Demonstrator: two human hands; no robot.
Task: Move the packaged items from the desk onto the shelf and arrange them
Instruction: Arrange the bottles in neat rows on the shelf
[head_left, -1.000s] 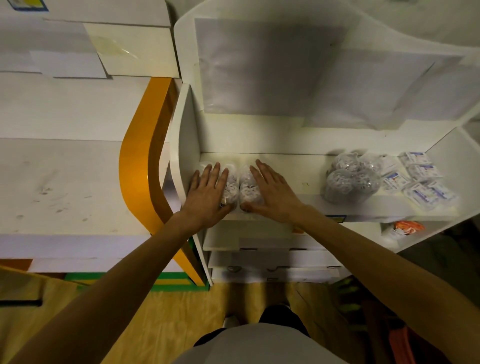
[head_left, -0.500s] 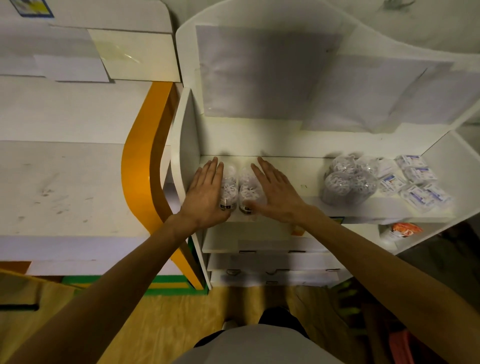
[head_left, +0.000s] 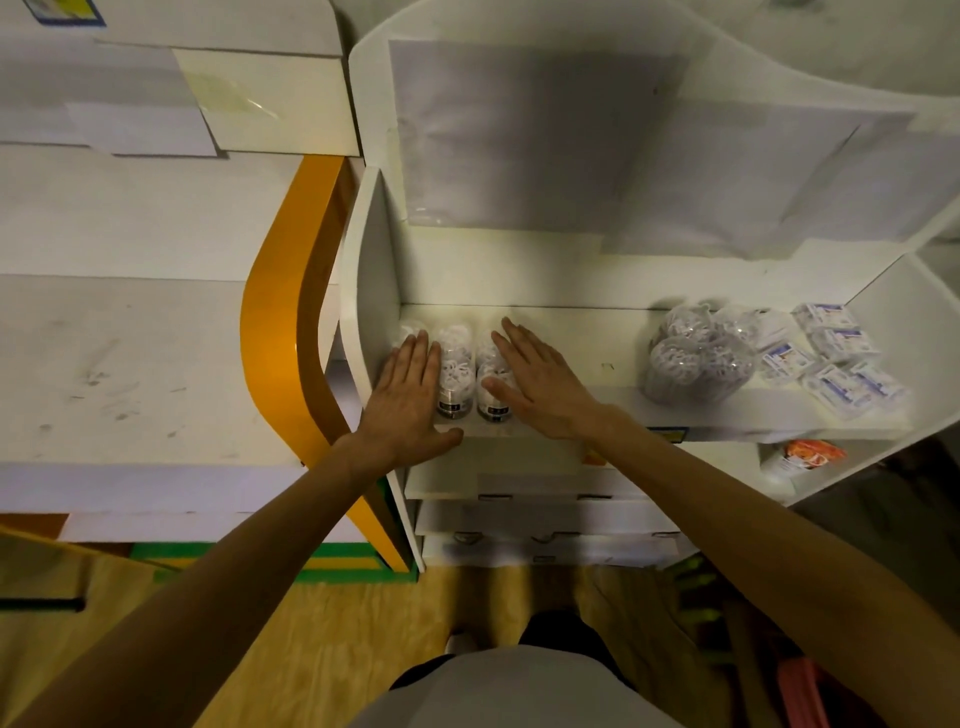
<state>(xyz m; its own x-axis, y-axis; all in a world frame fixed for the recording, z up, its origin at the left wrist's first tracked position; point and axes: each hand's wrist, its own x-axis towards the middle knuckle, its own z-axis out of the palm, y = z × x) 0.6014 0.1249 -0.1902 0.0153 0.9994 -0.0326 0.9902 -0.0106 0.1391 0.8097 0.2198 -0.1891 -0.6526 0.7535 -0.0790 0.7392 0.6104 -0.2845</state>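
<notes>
Flat hands squaring up clear packets at the shelf's left end.

From the head camera: the left hand (head_left: 402, 397) and right hand (head_left: 540, 387), both spread flat and gripping nothing, bracket two clear packets (head_left: 456, 371) of small white pieces lying side by side near the front edge of the shelf (head_left: 587, 332), hard by its left wall, seemingly to press them into a neat row. A third packet (head_left: 410, 332) peeks out beyond the left fingertips. Bagged rings (head_left: 696, 358) and small printed sachets (head_left: 836, 364) sit towards the right end.
</notes>
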